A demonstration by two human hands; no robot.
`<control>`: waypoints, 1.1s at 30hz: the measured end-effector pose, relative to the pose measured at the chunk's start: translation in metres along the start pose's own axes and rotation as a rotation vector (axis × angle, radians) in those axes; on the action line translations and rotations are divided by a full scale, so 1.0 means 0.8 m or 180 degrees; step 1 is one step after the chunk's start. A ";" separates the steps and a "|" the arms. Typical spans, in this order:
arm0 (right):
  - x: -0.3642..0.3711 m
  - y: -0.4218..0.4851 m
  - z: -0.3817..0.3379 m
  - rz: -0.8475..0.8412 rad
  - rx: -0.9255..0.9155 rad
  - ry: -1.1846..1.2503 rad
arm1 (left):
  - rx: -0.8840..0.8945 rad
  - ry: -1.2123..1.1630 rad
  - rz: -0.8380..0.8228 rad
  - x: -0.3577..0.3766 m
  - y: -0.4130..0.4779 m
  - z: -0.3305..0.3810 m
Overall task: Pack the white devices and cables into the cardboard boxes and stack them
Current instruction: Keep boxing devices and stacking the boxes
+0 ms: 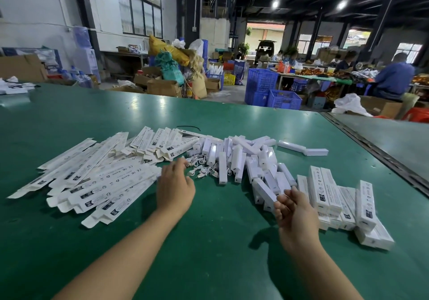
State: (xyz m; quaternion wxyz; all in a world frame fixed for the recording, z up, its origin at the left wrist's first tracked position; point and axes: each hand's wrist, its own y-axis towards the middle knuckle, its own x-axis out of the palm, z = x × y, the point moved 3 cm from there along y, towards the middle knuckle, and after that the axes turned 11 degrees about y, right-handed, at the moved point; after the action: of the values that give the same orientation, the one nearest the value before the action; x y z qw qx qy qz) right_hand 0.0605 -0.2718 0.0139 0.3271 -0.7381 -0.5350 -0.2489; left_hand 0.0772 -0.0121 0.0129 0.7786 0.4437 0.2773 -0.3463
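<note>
While the left hand [175,188] is reaching palm-down to the cables [202,168] at its one o'clock, its grip impossible to tell, the right hand [294,209] is hovering loosely curled, holding nothing. On the green counter [209,241], flat boxes [97,179] are lying at nine o'clock, white devices [243,160] are sitting heaped at twelve, and closed boxes [336,200] are sitting stacked at three.

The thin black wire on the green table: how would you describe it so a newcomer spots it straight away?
Start at the big green table, then find the heap of flattened white cardboard boxes on its left side. Just past the heap's far edge lies the thin black wire, the only dark, curved thing beside all those straight white pieces.
</note>
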 end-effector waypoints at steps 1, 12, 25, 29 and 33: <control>0.001 -0.001 0.003 -0.0021 0.0032 -0.0026 | -0.0010 0.0372 -0.0026 -0.007 0.012 -0.017; -0.002 0.001 0.011 -0.0054 0.0273 -0.0099 | -0.0769 0.2167 -0.1508 -0.040 0.047 -0.127; -0.004 0.004 0.013 -0.0062 0.0326 -0.0184 | 0.0049 0.2111 -0.0873 -0.047 0.059 -0.078; -0.004 0.003 0.016 -0.0131 0.0360 -0.0294 | 0.0020 0.1529 -0.0700 -0.044 0.069 -0.036; 0.000 0.000 0.021 -0.0230 0.0487 -0.0414 | -0.0135 0.0249 -0.0922 -0.030 0.057 0.015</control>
State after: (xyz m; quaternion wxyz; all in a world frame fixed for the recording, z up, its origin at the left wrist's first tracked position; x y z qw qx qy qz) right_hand 0.0609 -0.2594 0.0025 0.3379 -0.7058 -0.5988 -0.1705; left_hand 0.1002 0.0009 0.0589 0.7183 0.3957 0.3758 -0.4316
